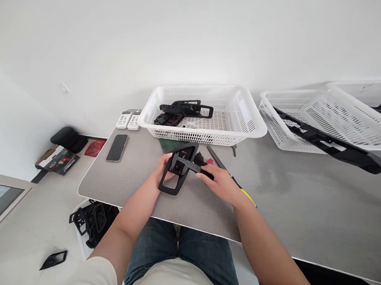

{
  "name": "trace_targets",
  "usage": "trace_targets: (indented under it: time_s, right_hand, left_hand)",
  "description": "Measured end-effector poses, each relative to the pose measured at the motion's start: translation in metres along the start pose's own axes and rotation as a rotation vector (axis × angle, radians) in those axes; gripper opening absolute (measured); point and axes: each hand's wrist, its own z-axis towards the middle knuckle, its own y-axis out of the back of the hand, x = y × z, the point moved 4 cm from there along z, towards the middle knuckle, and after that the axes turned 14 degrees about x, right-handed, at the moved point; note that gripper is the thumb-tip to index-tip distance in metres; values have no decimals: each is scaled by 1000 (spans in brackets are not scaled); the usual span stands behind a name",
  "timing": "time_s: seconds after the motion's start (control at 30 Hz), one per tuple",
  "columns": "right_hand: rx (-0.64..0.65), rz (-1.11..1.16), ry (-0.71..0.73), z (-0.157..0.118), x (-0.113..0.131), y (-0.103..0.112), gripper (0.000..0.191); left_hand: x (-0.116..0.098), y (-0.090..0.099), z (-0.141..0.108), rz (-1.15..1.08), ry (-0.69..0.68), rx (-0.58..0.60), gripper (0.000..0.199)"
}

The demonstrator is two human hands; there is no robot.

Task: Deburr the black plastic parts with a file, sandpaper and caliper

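My left hand (163, 167) is closed round the left side of a black plastic frame part (172, 191), with some fingers hidden behind it. The part is held tilted over the table, and a rectangular opening shows at its lower end. My right hand (218, 181) grips a dark caliper (191, 165) by its body. The caliper's jaws lie at the part's inner recess; whether they press on its walls I cannot tell. Beyond my right hand, a file (216, 158) with a black and yellow handle lies on the grey table (280, 199), partly behind my wrist.
A white basket (203, 137) with black parts stands behind my hands. To the right are another white basket (285, 142) and a long black trim piece (332, 144) jutting over its edge. A phone (117, 148) and two small white boxes (128, 120) sit left. Black parts (97, 220) fill a floor container.
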Motion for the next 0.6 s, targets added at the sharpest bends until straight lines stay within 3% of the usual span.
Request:
trace_targets:
  time_s: [0.23, 0.6]
  right_hand:
    - [108, -120, -194, -2, 1, -1, 50]
    - [60, -185, -323, -2, 2, -5, 45]
  left_hand:
    - [-2, -5, 0, 36, 1, 68, 54]
    - [-1, -2, -1, 66, 20, 63, 54]
